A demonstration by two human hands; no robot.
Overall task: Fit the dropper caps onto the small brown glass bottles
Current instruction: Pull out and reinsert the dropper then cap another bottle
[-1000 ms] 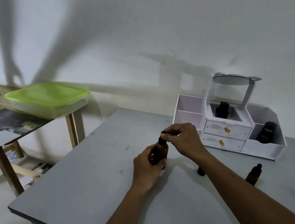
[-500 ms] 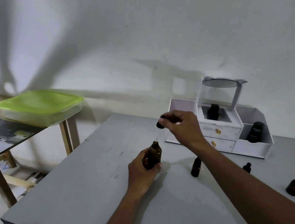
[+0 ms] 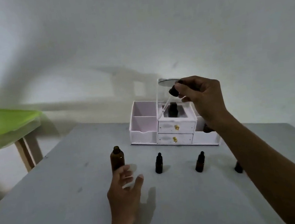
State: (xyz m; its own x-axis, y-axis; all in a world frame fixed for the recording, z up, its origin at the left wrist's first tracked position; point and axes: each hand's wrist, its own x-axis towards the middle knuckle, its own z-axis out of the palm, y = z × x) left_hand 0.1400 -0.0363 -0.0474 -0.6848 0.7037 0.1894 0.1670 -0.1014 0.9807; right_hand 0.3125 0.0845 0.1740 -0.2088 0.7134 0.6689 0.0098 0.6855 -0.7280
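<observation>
Glass, brown and smooth, forms the round-shouldered open bottle standing upright just beyond your left fingers, its threaded neck uncapped. Your left hand is spread flat with straight fingers and holds nothing; blur hides whether a fingertip touches the bottle's base.

Your right hand is raised, thumb and fingertips pinching one dropper cap by its dark collar. Its thin clear pipette slants down and to the left from your fingers.

Count the bottles on the matte grey table:
- one large open bottle
- two small bottles with dropper caps on, the left capped bottle just right of your left fingertips and the right capped bottle further right
- one dark bottle half hidden behind your right forearm

Below and beyond your right fingers sits a white boxy organizer with two drawers, each with a gold knob, and open side compartments. One more dark stored bottle stands in its top middle well.

Room for moving — a broad stretch of grey tabletop runs left of your left fingers to the slanting table edge. The two capped bottles stand well apart, with a gap between them. A green-lidded container rests on a wooden stand far left, off the table.
</observation>
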